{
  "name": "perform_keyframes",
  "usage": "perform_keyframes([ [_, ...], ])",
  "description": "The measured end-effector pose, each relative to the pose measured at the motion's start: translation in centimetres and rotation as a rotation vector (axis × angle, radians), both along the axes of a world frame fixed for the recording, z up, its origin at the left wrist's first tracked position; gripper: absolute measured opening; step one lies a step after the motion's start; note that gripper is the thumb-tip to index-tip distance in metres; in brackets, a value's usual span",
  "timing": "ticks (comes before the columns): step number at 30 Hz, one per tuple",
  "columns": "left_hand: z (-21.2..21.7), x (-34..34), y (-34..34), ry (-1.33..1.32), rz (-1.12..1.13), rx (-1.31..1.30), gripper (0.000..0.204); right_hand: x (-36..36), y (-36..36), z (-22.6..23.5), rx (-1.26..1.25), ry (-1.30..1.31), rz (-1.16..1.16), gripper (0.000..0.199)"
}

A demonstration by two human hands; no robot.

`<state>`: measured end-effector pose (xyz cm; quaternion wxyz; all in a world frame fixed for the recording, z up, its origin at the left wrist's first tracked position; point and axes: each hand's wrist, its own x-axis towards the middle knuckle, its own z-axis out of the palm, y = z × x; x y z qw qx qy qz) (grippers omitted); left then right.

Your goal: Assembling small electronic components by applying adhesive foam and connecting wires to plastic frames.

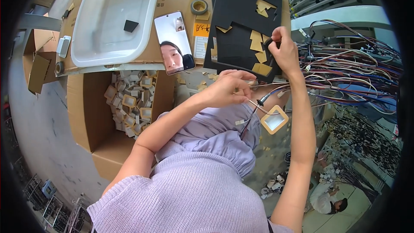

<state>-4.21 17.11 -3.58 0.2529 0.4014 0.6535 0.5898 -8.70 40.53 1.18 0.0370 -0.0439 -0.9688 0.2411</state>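
Observation:
My left hand (230, 88) is over my lap with its fingers closed on a thin cable. Along that cable sits a black sleeve (261, 102), and a small white connector (239, 122) hangs lower down. A square white part with a tan rim (274, 120) hangs beside the cable; whether it is joined to it I cannot tell. Above, my right hand (283, 51) pinches a small black piece (268, 42) at the right edge of a black sheet (235, 0). Gaps in the sheet show tan backing (256, 41).
A white tub (82, 45) holding a dark scrap (131, 26) stands at left. Beside it lie a phone (174, 43) and a tape roll (199, 7). Below, a cardboard box (88, 112) holds many white parts. Bundled cables (353, 60) crowd the right. A person (323, 199) is at lower right.

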Motion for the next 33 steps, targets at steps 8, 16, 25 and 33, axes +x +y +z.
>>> perform_keyframes([
  [8, -0.1, -0.2, 0.3, -0.076, -0.003, 0.005, 0.007, 1.3, 0.1, -1.1, 0.129, 0.172, 0.043, 0.021],
  [16, 0.8, 0.3, 0.0, -0.018, -0.010, -0.034, 0.009, 4.1, -0.8, 1.5, -0.233, 0.229, -0.006, 0.022],
  [25, 5.2, 5.0, -2.1, -0.868, -0.025, -0.010, 0.008, 19.3, -9.0, 8.3, -1.167, 0.308, -0.363, 0.024],
  [33, 5.8, 8.9, -0.1, -1.076, 0.143, 0.035, 0.007, 23.8, -12.8, 3.6, -1.437, 0.412, -0.811, 0.022],
])
